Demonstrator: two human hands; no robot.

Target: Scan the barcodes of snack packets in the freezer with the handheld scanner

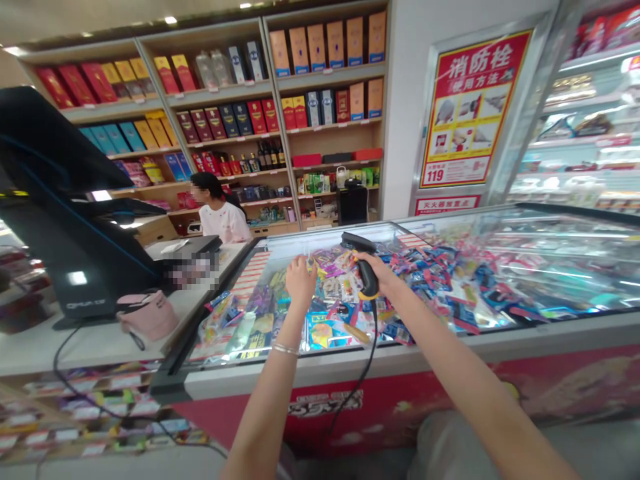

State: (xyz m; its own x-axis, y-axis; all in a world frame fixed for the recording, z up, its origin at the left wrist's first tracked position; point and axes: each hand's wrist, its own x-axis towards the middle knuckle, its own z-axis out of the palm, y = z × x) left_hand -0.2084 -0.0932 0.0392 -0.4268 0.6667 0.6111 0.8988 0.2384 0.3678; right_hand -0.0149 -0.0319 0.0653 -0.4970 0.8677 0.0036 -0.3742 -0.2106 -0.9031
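My left hand point(300, 281) hovers over the glass-topped chest freezer point(320, 373), its fingers pinched together near a small item that I cannot make out. My right hand point(376, 270) grips a black corded handheld barcode scanner point(367, 277) with a yellow ring, its head tilted away from me. Its black cable point(367, 360) hangs down across the freezer's front. Colourful packets of frozen treats point(340, 300) fill the freezer beneath both hands.
To the left, a black point-of-sale terminal point(65, 200) and a pink cap point(147, 315) stand on a counter point(90, 350). A person in a white top point(220, 217) stands beyond it, before shelves of boxed liquor point(210, 107). A refrigerated display case point(590, 127) stands at right.
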